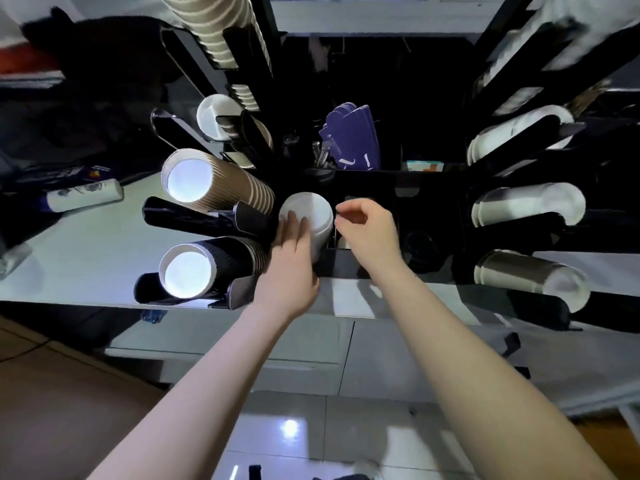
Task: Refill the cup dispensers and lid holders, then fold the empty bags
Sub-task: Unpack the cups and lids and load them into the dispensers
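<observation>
Head view: left hand (292,242) presses straight fingers against the white lid stack (311,220); right hand (363,226) curls loosely beside it

A tall white stack of plastic lids (310,220) stands in the black countertop organiser (346,268); brown ribbed paper cups (207,180) lie left of the stack, white lidded cups (530,204) well to its right.

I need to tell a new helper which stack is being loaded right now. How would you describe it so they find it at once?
Start at the black organiser on the white counter. At its front left corner stands the white lid stack, against which the left hand lies. Unlike the brown cups and black cups beside it, it is smooth, white and upright.
</observation>
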Demonstrator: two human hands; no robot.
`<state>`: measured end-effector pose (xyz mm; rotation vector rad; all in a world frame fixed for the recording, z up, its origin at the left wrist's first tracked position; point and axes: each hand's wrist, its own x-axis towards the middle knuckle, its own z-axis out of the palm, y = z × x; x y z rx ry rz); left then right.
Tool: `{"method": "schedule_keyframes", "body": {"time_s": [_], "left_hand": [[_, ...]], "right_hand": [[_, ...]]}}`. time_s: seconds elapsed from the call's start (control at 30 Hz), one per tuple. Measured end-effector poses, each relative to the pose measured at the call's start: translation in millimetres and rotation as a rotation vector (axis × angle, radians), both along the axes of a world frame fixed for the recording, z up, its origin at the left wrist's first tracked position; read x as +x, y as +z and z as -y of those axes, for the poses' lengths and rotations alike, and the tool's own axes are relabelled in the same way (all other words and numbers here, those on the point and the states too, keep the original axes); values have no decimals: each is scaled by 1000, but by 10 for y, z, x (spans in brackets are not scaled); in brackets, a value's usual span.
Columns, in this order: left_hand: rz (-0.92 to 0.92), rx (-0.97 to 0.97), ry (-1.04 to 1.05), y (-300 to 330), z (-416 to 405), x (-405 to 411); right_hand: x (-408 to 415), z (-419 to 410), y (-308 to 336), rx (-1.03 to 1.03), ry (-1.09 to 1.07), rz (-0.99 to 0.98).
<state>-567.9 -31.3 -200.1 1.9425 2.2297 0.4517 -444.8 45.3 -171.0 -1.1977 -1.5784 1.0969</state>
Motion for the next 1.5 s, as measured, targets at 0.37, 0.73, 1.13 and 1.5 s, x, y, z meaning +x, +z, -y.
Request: {"method": "schedule_keyframes", "body": {"time_s": [0.37, 0.73, 1.13, 1.5], "left_hand": [[31, -1, 82, -51, 208, 52], [23, -149, 143, -125, 301, 81], [117, -90, 129, -196, 292, 85], [10, -7, 81, -185, -47, 141]], "right_hand": [[-419, -423, 23, 394, 555, 971], [-432, -350, -40, 428, 362, 927], [1, -370, 124, 121, 241, 309], [360, -357, -48, 243, 51, 736]]}}
